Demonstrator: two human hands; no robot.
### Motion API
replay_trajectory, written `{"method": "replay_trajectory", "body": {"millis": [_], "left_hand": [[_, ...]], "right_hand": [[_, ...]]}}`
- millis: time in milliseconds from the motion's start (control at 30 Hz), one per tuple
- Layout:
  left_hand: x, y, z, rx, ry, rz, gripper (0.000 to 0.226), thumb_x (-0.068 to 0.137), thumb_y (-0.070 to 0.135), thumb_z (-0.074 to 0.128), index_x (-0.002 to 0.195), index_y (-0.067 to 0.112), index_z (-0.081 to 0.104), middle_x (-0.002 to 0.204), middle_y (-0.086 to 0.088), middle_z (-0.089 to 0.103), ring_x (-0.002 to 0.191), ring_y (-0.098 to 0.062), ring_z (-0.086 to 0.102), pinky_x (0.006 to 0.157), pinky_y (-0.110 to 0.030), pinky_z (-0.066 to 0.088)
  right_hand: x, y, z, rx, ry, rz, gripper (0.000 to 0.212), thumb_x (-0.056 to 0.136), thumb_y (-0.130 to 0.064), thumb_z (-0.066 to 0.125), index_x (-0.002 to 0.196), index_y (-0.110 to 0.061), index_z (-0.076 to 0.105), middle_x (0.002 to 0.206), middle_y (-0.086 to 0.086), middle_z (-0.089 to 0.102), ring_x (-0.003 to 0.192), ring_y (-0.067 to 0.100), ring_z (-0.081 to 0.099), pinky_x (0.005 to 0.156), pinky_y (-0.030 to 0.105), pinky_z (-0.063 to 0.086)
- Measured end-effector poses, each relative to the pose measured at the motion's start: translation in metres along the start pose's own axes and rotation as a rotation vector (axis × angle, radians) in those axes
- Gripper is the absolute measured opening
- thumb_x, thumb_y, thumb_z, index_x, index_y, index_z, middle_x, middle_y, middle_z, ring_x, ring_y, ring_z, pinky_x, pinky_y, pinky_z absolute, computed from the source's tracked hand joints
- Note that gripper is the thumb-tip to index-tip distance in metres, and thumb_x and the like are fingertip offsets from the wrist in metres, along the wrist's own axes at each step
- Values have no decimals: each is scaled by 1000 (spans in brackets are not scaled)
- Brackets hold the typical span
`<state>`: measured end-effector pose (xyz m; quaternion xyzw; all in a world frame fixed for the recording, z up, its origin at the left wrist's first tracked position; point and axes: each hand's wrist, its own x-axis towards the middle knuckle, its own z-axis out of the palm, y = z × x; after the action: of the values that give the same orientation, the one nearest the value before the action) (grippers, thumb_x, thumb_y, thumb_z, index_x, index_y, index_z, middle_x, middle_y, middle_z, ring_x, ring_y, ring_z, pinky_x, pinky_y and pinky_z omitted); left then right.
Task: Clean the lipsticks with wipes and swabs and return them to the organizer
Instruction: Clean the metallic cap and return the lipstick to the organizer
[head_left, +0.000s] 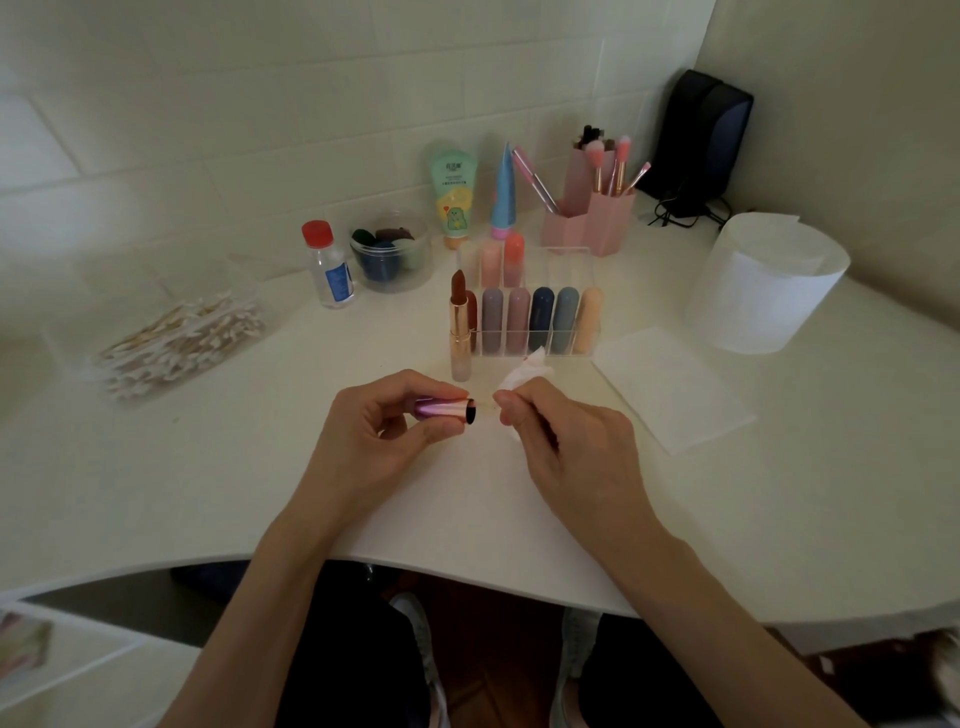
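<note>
My left hand (384, 421) grips a shiny pink-purple lipstick cap (445, 409) lying sideways, its dark open end facing right. My right hand (561, 436) pinches a thin swab (485, 404) whose tip reaches the cap's opening, and it also holds a crumpled white wipe (524, 373). An uncapped brown-red lipstick (459, 325) in a rose-gold tube stands upright on the table just left of the clear organizer (540, 332). Several capped lipsticks in muted colours fill the organizer's front row, and three pale ones stand behind.
A heap of cotton swabs (182, 343) lies at the left. A red-capped bottle (328, 265), a clear jar (392, 249), two tubes, pink brush holders (597, 218) and a roll of white wipes (769, 280) stand further back. A flat white sheet (675, 384) lies right of my hands.
</note>
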<state>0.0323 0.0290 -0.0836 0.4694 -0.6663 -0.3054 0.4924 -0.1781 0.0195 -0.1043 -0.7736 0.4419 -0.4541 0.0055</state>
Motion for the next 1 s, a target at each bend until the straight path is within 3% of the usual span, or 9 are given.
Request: {"method": "replay_trajectory", "body": {"millis": [233,333,467,533,600,700,800,900,1000], "left_hand": [[-2,2,-1,38,29,-19,19,84,22,74,103,27,74,95,12,75,84,-20,70,69,-60,52],[-1,0,0,75,54,-35,28,85,12,76,101,33,71,94,17,73,83,-18,69,69,-53,52],[0,-2,-1,54,81,-12,23,86,16,78,101,32,72,96,11,74,84,-24,69,67,-60,52],[-1,-4,-1,32,81,-6,20,87,21,78,103,31,72,99,6,75,87,-26,70,71,-63,51],[-1,-3,-1,-13,77,-15,18,88,23,76,104,27,72,100,4,75,92,-26,70,80,-59,52],[-1,0,0,-54,87,-14,18,88,22,71,106,18,71,100,0,74,92,-28,69,84,-42,55],[1,1,1,-110,57,-26,16,96,18,64,109,8,65,93,-6,75,82,-27,69,80,-27,53],[2,-1,1,-140,7,-30,20,101,22,54,112,6,57,83,-4,68,74,-21,59,74,-22,47],[2,-4,-1,-179,-6,-67,25,102,28,47,122,14,53,83,-16,51,73,-18,46,71,-26,40]], "right_hand": [[-1,0,3,48,-25,-57,33,104,-40,54,89,-15,71,66,-7,65,52,11,55,50,35,47],[1,-2,2,117,-48,-45,35,105,-41,52,90,-15,71,68,-6,67,54,12,56,52,37,48],[2,-4,-2,170,-49,-35,31,104,-37,55,92,-13,71,71,-18,59,57,4,46,54,23,44],[2,-6,-3,141,-40,-18,35,105,-39,50,95,-13,70,72,-15,61,57,5,48,54,23,43],[4,-4,-6,115,-12,56,36,107,-40,45,99,-13,68,75,-12,64,58,4,49,55,21,41],[9,3,-15,73,38,254,29,107,-37,40,105,-16,59,69,-10,55,55,8,46,55,25,35],[12,18,-24,-77,118,385,9,104,-25,54,104,-16,57,77,-3,63,67,17,58,60,32,41],[11,35,-32,-304,132,466,2,94,-16,68,94,-14,67,88,3,67,83,24,56,70,36,45],[10,45,-37,-446,114,544,5,91,-14,71,90,-11,75,83,8,68,82,29,52,72,39,41]]}}
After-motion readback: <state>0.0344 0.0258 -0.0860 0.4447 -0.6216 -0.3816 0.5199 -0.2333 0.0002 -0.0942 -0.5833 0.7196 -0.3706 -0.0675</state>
